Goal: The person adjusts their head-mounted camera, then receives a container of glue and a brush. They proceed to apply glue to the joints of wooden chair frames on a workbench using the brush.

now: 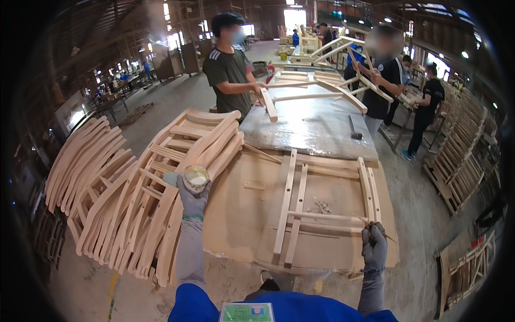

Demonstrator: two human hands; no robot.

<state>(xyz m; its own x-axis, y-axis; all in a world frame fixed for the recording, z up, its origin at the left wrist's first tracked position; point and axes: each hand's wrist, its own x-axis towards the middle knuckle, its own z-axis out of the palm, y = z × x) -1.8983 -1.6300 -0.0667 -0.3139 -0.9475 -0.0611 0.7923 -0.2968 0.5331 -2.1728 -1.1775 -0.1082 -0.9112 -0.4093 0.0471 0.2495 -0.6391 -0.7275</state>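
My left hand (193,203), in a grey glove, is closed around a small round tub (196,178) holding a whitish paste or liquid. It is raised in front of a stack of curved wooden frames (214,142). My right hand (374,244), also gloved, pinches a thin stick (391,238) at the near right corner of a wooden chair frame (290,204). The stick's tip lies close to the joint of a rail and the right-hand posts; whether it touches cannot be made out. The frame lies on a cardboard-covered table (236,225).
Wood chips (322,207) and a small wooden block (254,185) lie on the cardboard. A hammer (354,129) rests on the film-covered table beyond. Two people across from me handle a wooden chair assembly (322,91). More curved frames (86,161) stand at left; stacked frames (456,150) stand at right.
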